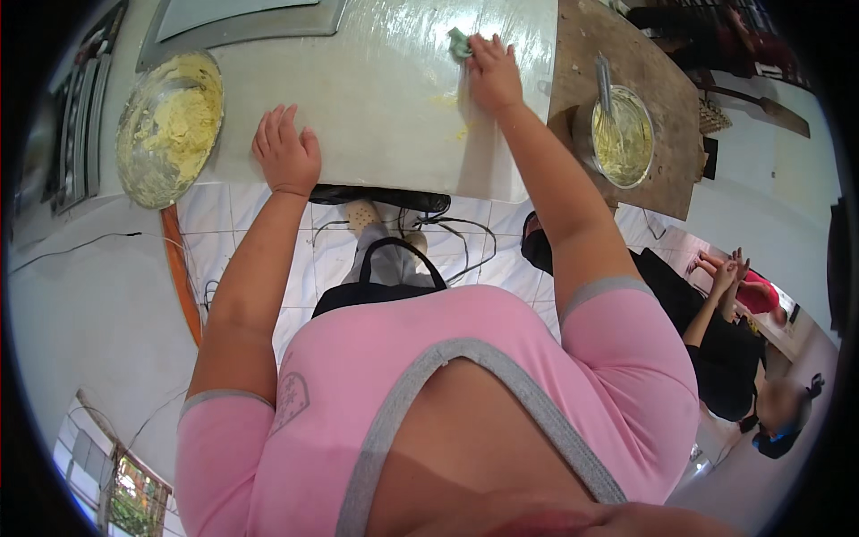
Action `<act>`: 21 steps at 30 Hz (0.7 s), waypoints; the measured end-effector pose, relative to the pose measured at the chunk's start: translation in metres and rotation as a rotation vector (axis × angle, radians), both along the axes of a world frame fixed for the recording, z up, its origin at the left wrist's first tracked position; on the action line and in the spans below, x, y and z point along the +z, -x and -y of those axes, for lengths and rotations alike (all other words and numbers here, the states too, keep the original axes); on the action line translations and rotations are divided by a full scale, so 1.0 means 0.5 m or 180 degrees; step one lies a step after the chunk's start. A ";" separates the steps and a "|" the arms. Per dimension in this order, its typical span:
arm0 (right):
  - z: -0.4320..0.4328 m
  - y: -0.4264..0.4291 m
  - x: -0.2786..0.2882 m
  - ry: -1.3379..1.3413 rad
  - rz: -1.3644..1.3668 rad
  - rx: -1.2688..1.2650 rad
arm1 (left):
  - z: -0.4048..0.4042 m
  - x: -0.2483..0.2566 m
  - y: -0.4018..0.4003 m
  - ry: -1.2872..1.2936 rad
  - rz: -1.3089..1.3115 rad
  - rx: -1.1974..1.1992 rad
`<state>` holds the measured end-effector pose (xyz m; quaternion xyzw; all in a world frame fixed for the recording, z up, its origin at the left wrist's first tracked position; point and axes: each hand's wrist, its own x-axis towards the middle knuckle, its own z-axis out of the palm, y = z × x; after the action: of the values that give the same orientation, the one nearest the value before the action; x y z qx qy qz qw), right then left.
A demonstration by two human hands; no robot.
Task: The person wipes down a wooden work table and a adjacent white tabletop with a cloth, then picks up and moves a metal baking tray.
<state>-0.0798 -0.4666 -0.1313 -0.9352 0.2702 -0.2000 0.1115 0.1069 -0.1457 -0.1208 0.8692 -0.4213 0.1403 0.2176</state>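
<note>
My right hand (pixel 495 74) is near the far right of the pale tabletop (pixel 376 114), its fingertips against a crumpled green cloth (pixel 460 43). The far surface around it shines as if wet. Yellow smears (pixel 461 133) mark the top just below that hand. My left hand (pixel 287 151) rests palm down near the front edge, fingers apart, with nothing in it. To its left, at the table's corner, stands a metal bowl (pixel 131 176) with a pale yellow creamy mixture (pixel 181 127) inside and smeared up its wall.
On the brown wooden table (pixel 664 181) to the right, a metal pot (pixel 582 137) coated with yellow residue holds a whisk (pixel 605 87). Grey trays (pixel 282 27) lie at the far left. Cables (pixel 470 235) cross the tiled floor. A person in black (pixel 725 362) sits at right.
</note>
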 end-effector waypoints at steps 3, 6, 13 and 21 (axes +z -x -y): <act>-0.071 0.019 0.008 -0.0039 -0.0023 0.0147 | 0.000 -0.006 -0.004 0.0024 0.0090 0.0047; -0.110 0.031 0.010 -0.0196 0.0126 0.0207 | -0.003 -0.007 -0.008 0.0019 0.0142 0.0036; -0.167 0.077 0.011 -0.0371 0.0232 0.0562 | 0.006 -0.010 -0.002 0.0161 0.0174 0.0004; -0.299 0.140 0.038 -0.0811 0.0326 0.0863 | 0.007 -0.026 -0.009 0.0171 0.0264 0.0128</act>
<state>-0.1498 -0.3170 -0.1122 -0.9300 0.1587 -0.1947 0.2685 0.1114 -0.1493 -0.1338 0.8647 -0.4085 0.1918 0.2203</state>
